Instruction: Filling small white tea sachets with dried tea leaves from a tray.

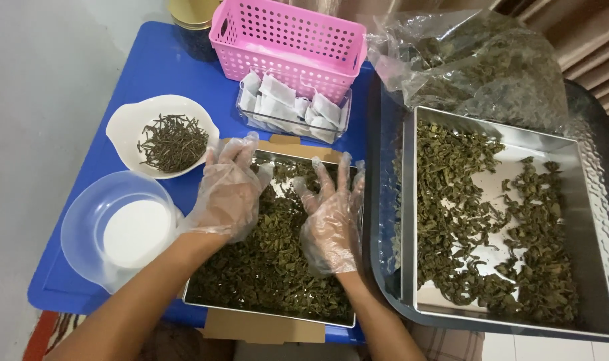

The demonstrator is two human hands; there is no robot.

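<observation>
- Our blue table [150, 73] carries a metal tray [264, 309] of dried green leaves [271, 261].
- We rest our gloved left hand [229, 190] and right hand [331, 217] flat on those leaves, fingers spread, gripping nothing.
- Left of the tray sit a white bowl of twigs [174, 142] and an empty clear bowl [117, 227].

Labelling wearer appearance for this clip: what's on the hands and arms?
Both the left hand and the right hand wear loose, clear disposable plastic gloves, crinkled and baggy, ending at the wrists. The forearms are bare: no sleeves, watch or jewellery in view.
</observation>
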